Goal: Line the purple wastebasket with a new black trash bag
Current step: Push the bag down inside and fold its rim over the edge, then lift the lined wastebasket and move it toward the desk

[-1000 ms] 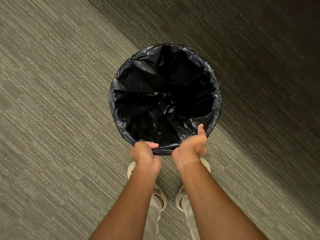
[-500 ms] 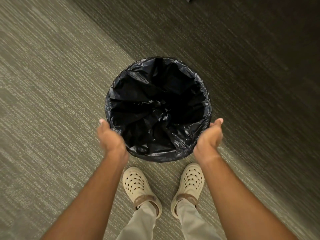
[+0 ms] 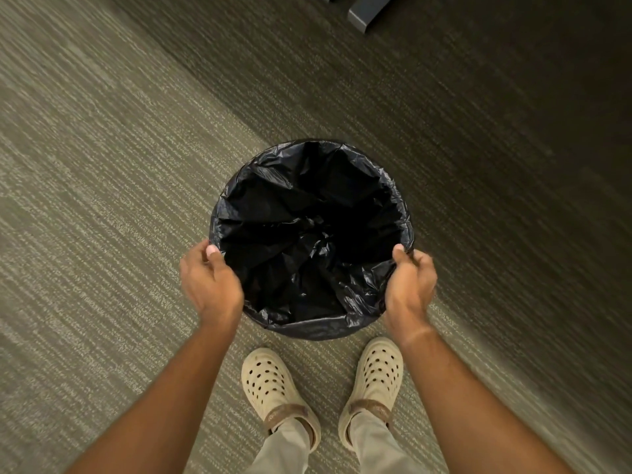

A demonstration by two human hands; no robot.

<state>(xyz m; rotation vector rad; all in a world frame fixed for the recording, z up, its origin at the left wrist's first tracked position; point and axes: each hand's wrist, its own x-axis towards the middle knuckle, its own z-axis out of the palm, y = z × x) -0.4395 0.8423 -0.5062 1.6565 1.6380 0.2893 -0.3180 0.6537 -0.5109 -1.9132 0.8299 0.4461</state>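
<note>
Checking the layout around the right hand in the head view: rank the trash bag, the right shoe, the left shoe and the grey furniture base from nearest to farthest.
From the right hand:
1. Trash bag, touching, at its rim.
2. Right shoe, just below.
3. Left shoe, lower left.
4. Grey furniture base, top edge.

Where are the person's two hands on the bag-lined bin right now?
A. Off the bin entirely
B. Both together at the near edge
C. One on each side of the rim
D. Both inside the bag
C: the left hand and right hand sit at opposite sides of the crinkled black plastic trash bag folded over the rim.
</note>
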